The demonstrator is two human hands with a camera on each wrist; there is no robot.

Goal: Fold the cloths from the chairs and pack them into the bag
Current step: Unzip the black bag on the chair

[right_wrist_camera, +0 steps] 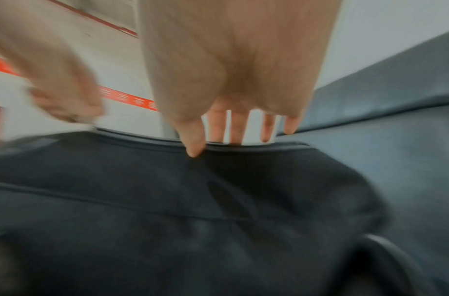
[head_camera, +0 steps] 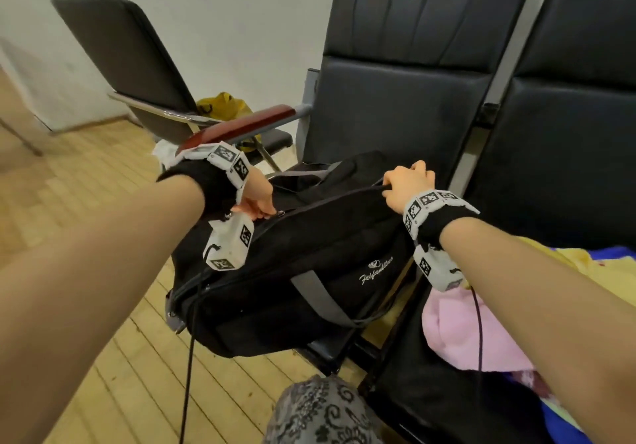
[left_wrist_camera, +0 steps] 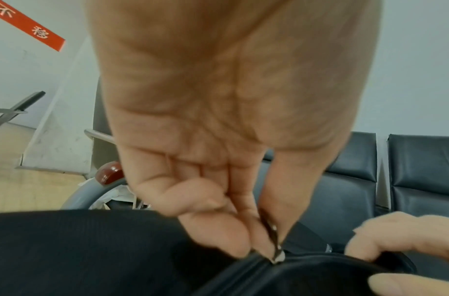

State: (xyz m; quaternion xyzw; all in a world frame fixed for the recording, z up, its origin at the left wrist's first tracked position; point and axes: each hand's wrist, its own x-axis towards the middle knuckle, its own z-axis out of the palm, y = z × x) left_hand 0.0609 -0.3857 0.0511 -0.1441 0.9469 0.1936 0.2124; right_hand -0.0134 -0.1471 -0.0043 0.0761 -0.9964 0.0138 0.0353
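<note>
Black duffel bag (head_camera: 292,271) lying on the near chair seat (head_camera: 395,106), zip line running left to right along its top, zipper pull (left_wrist_camera: 277,254) pinched in left hand (head_camera: 256,199) at the left end, right hand (head_camera: 407,183) gripping the bag's top edge at the right end.

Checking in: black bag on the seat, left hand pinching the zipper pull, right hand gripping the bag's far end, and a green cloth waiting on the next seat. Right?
Not quite: the cloth on the next seat is pink, as the head view shows. The rest holds: left hand pinches the zipper pull, right hand grips the black bag at its far end.
</note>
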